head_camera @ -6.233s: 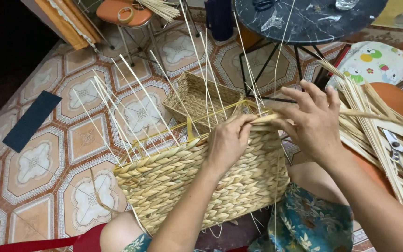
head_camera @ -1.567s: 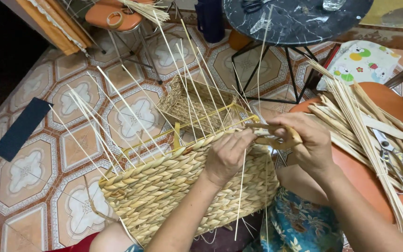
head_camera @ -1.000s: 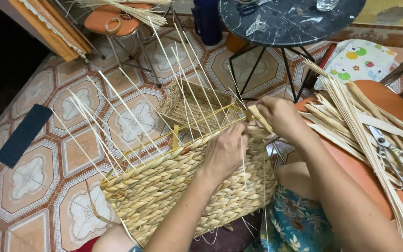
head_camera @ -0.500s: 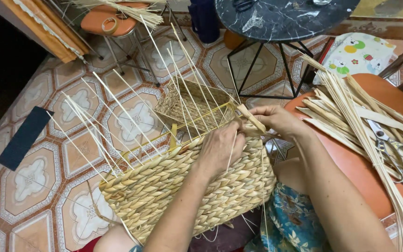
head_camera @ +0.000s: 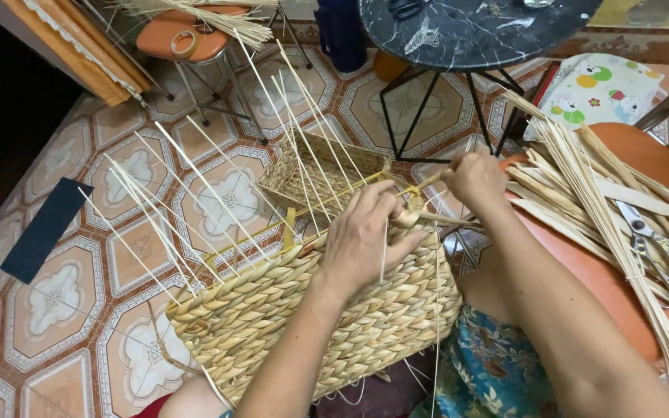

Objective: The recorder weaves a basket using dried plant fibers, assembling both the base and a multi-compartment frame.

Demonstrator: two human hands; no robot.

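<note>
Tiled floor [head_camera: 56,294]; hands' basket [head_camera: 311,310] lies lengthwise left-right, stakes [head_camera: 218,193] pointing away.

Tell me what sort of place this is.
Probably a room in a home used for basket weaving. The floor is patterned tile, a half-woven basket rests on the person's lap, and cut reed strips with scissors lie on an orange stool beside a small round table.

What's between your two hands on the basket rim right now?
In the head view, a twisted straw strand spans from the left hand to the right hand, above the basket.
</note>
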